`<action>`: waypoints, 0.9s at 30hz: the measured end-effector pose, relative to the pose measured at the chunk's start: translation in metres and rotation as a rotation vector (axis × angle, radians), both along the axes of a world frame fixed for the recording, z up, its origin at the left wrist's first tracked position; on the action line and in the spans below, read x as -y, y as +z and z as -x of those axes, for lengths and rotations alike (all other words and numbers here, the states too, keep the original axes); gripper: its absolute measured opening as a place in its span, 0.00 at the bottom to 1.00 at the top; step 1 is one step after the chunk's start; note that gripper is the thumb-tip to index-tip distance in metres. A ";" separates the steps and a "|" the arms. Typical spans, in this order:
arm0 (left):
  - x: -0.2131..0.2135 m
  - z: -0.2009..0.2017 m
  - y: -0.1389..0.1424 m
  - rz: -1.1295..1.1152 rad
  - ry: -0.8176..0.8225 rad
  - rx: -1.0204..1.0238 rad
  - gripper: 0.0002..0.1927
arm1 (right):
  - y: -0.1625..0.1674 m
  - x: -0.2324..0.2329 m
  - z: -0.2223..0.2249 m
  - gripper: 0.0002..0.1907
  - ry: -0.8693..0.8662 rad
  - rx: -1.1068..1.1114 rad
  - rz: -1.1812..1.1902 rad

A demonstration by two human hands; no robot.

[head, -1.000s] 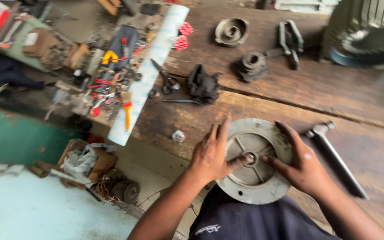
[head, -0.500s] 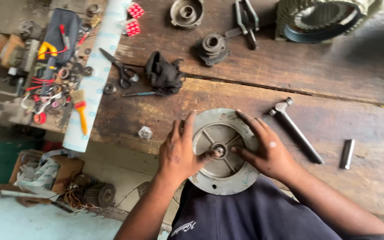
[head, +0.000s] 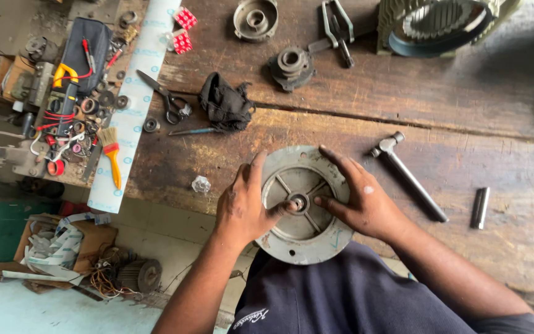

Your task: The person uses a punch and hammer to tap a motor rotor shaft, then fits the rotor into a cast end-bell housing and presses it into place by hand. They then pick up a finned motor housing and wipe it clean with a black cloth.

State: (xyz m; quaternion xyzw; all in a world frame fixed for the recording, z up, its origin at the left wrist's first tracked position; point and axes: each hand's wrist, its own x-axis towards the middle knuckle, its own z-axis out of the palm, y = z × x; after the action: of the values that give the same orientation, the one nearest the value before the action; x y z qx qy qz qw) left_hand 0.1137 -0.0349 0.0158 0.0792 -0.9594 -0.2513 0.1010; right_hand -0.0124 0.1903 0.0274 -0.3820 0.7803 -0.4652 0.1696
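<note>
My left hand (head: 242,207) and right hand (head: 363,201) lie open on the round motor end cover (head: 304,207) at the surface's (head: 495,154) near edge, thumbs at its centre bearing (head: 297,202); the hammer (head: 408,176) right of it lies untouched.

Ribbed motor housing (head: 440,25) is cut off by the top edge.

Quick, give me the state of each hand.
Left hand: open, fingers spread on the round grey metal motor cover.
Right hand: open, resting on it.
</note>
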 end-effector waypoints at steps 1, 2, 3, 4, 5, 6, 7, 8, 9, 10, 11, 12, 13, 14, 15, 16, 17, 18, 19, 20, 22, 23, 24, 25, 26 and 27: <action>0.000 0.000 0.000 -0.014 0.004 0.032 0.64 | -0.002 -0.001 0.000 0.44 0.001 0.000 -0.002; 0.000 -0.001 0.000 -0.030 0.007 0.062 0.64 | -0.004 -0.002 -0.001 0.45 -0.012 0.016 -0.031; -0.001 -0.001 0.000 -0.020 0.005 0.060 0.64 | -0.006 -0.002 -0.001 0.46 -0.028 0.023 -0.057; -0.002 -0.001 0.000 -0.006 0.006 0.048 0.64 | -0.009 -0.003 -0.001 0.46 -0.042 0.021 -0.079; -0.003 -0.002 0.000 0.002 0.012 0.041 0.65 | -0.011 -0.004 -0.002 0.46 -0.036 0.004 -0.038; -0.004 -0.001 0.000 0.019 -0.001 0.049 0.65 | -0.013 -0.004 -0.002 0.46 -0.031 -0.001 0.000; -0.005 -0.001 -0.001 0.038 -0.013 0.054 0.65 | -0.016 -0.005 -0.003 0.46 -0.024 -0.009 0.041; -0.004 0.000 -0.001 0.069 -0.020 0.047 0.66 | -0.018 -0.005 -0.003 0.46 -0.023 -0.034 0.053; -0.005 0.001 -0.001 0.048 -0.022 0.049 0.66 | -0.020 -0.006 -0.005 0.46 -0.025 -0.051 0.057; -0.004 0.002 -0.001 0.022 -0.028 0.066 0.66 | -0.022 -0.007 -0.006 0.46 -0.032 -0.052 0.056; -0.004 0.003 -0.002 -0.007 -0.038 0.083 0.66 | -0.023 -0.008 -0.007 0.46 -0.042 -0.019 0.035; -0.003 0.003 -0.002 -0.022 -0.029 0.099 0.66 | -0.024 -0.008 -0.008 0.46 -0.054 0.002 0.022; -0.002 0.003 -0.002 -0.032 -0.020 0.111 0.67 | -0.024 -0.008 -0.008 0.46 -0.066 0.019 0.015; -0.001 0.003 -0.001 -0.044 -0.006 0.124 0.67 | -0.023 -0.008 -0.008 0.46 -0.073 0.025 0.019; 0.000 0.003 -0.001 -0.075 -0.017 0.093 0.66 | -0.021 -0.007 -0.008 0.46 -0.069 0.028 0.023; 0.000 0.002 0.000 -0.104 -0.023 0.060 0.65 | -0.019 -0.006 -0.008 0.46 -0.060 0.030 0.027; 0.002 0.002 0.001 -0.132 -0.037 0.031 0.64 | -0.015 -0.005 -0.007 0.46 -0.070 0.049 0.012; 0.003 0.002 0.002 -0.174 -0.043 0.058 0.64 | -0.011 -0.004 -0.007 0.46 -0.085 0.069 -0.004; 0.004 0.003 0.003 -0.219 -0.048 0.086 0.64 | -0.006 -0.004 -0.006 0.45 -0.098 0.090 -0.023; 0.005 0.004 0.005 -0.265 -0.051 0.112 0.64 | -0.002 -0.003 -0.006 0.46 -0.094 0.071 -0.033; 0.007 0.006 0.008 -0.321 -0.035 0.159 0.64 | 0.006 -0.001 -0.004 0.47 -0.077 0.029 -0.061; 0.008 0.008 0.011 -0.348 -0.026 0.179 0.65 | 0.008 0.001 -0.004 0.48 -0.084 0.001 -0.105; 0.008 0.009 0.013 -0.390 -0.027 0.189 0.64 | 0.010 0.002 -0.004 0.49 -0.092 -0.023 -0.150; 0.008 0.010 0.016 -0.434 -0.029 0.203 0.64 | 0.011 0.003 -0.003 0.51 -0.103 -0.042 -0.196; 0.008 0.011 0.018 -0.476 -0.036 0.219 0.64 | 0.011 0.004 -0.003 0.50 -0.096 -0.047 -0.195; 0.007 0.012 0.021 -0.462 -0.019 0.233 0.64 | 0.011 0.005 -0.003 0.50 -0.092 -0.050 -0.194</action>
State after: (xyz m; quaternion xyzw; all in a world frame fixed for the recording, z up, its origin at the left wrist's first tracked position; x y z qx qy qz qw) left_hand 0.1017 -0.0420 0.0364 0.1196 -0.8824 -0.4538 -0.0333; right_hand -0.0097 0.1853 0.0386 -0.3388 0.8424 -0.3854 0.1647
